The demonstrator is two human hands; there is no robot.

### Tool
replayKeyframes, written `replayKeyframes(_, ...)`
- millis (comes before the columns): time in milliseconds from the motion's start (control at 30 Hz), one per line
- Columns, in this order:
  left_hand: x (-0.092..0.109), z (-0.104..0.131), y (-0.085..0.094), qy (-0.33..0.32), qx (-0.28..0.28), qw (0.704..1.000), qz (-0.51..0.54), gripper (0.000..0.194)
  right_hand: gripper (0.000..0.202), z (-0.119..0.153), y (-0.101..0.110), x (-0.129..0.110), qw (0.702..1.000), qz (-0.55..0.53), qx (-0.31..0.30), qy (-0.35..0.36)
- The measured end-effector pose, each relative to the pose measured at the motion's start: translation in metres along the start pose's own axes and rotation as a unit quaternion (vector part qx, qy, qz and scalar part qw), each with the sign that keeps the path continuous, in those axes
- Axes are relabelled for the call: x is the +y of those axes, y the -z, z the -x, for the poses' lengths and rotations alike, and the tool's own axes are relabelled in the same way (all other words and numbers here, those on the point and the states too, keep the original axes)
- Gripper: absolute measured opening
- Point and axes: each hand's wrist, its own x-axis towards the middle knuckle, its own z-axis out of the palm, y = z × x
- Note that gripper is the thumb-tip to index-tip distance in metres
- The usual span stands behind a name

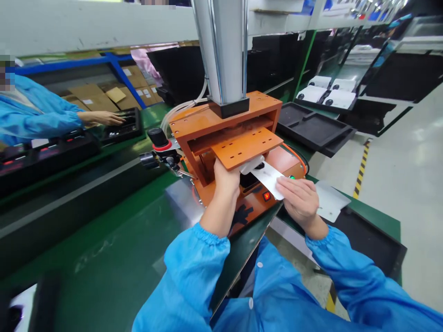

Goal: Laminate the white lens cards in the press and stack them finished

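Observation:
My right hand (298, 199) grips the near end of a white flat panel (269, 178), fingers on top of it. The panel's far end, with a dark round spot, reaches under the orange upper plate (247, 146) of a press. My left hand (225, 177) is in the press opening beneath that plate, and its fingers are hidden there. Close to the panel's far end is a pale whitish piece (252, 165), partly covered by the plate. On the orange press base (252, 207) a red lit switch (266, 196) shows below the panel.
A black tray (367, 240) with a white sheet (330, 200) lies right of my right hand. Black trays (314, 127) are stacked behind the press. A regulator knob (157, 137) juts out left. Across a conveyor, a co-worker's hand (104, 118) reaches over a black tray.

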Motion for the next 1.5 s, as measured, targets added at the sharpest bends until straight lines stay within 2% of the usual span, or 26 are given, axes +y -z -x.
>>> replayKeyframes(67,0.004,0.030,0.010,0.002,-0.002,1.000,-0.002,0.059,0.035,-0.012,-0.020,0.005,1.000,-0.016,-0.007,0.009)
replayKeyframes(167,0.010,0.104,0.042,0.068,-0.040,0.995,-0.056,0.084,0.029,-0.031,-0.047,0.012,0.997,-0.050,-0.040,0.038)
replayKeyframes(200,0.011,0.129,0.057,0.086,-0.027,0.991,-0.099,0.082,0.029,-0.036,-0.054,0.015,0.995,-0.060,-0.057,0.053)
replayKeyframes(267,0.011,0.171,0.091,0.071,0.025,0.975,-0.209,0.055,0.031,-0.046,-0.066,0.019,0.989,-0.074,-0.100,0.082)
replayKeyframes(333,0.009,0.195,0.124,0.016,0.082,0.941,-0.327,0.030,0.032,-0.053,-0.074,0.022,0.982,-0.079,-0.147,0.094)
replayKeyframes(400,0.007,0.205,0.147,-0.019,0.152,0.901,-0.406,0.026,0.032,-0.058,-0.079,0.022,0.977,-0.078,-0.179,0.091)
replayKeyframes(500,0.006,0.204,0.162,-0.038,0.262,0.854,-0.448,0.028,0.032,-0.062,-0.078,0.020,0.968,-0.087,-0.219,0.086)
replayKeyframes(567,0.007,0.201,0.164,-0.057,0.300,0.834,-0.459,0.028,0.031,-0.066,-0.075,0.021,0.959,-0.104,-0.252,0.078)
replayKeyframes(633,0.008,0.197,0.168,-0.101,0.315,0.817,-0.473,0.028,0.029,-0.070,-0.071,0.024,0.947,-0.126,-0.288,0.061)
replayKeyframes(700,0.007,0.191,0.175,-0.174,0.311,0.787,-0.503,0.031,0.030,-0.074,-0.066,0.025,0.936,-0.146,-0.319,0.040)
replayKeyframes(767,0.004,0.182,0.184,-0.240,0.270,0.739,-0.568,0.038,0.047,-0.074,-0.062,0.022,0.928,-0.160,-0.336,0.020)
replayKeyframes(833,-0.002,0.171,0.188,-0.244,0.221,0.684,-0.652,0.061,0.059,-0.064,-0.058,0.014,0.934,-0.158,-0.320,0.003)
replayKeyframes(900,-0.011,0.160,0.181,-0.198,0.195,0.656,-0.702,0.096,0.054,-0.045,-0.054,0.003,0.956,-0.137,-0.257,-0.025)
replayKeyframes(933,-0.015,0.155,0.174,-0.173,0.189,0.657,-0.709,0.111,0.048,-0.031,-0.051,-0.001,0.970,-0.118,-0.205,-0.055)
replayKeyframes(1000,-0.025,0.147,0.156,-0.138,0.179,0.679,-0.698,0.131,0.034,-0.002,-0.046,-0.003,0.982,-0.067,-0.068,-0.162)
replayKeyframes(1067,-0.032,0.141,0.139,-0.125,0.165,0.705,-0.679,0.141,0.026,0.027,-0.041,0.006,0.952,-0.013,0.069,-0.298)
replayKeyframes(1133,-0.038,0.137,0.126,-0.123,0.163,0.722,-0.661,0.145,0.029,0.049,-0.036,0.023,0.903,0.009,0.133,-0.410)
replayKeyframes(1200,-0.041,0.135,0.119,-0.124,0.164,0.728,-0.654,0.144,0.040,0.064,-0.032,0.042,0.870,-0.005,0.119,-0.479)
replayKeyframes(1267,-0.043,0.133,0.115,-0.120,0.168,0.729,-0.653,0.141,0.049,0.073,-0.031,0.056,0.855,-0.032,0.080,-0.512)
replayKeyframes(1400,-0.041,0.127,0.108,-0.104,0.170,0.733,-0.650,0.138,0.053,0.077,-0.033,0.070,0.852,-0.040,0.050,-0.520)
replayKeyframes(1500,-0.035,0.127,0.113,-0.102,0.165,0.728,-0.657,0.133,0.052,0.076,-0.032,0.068,0.865,-0.026,0.046,-0.499)
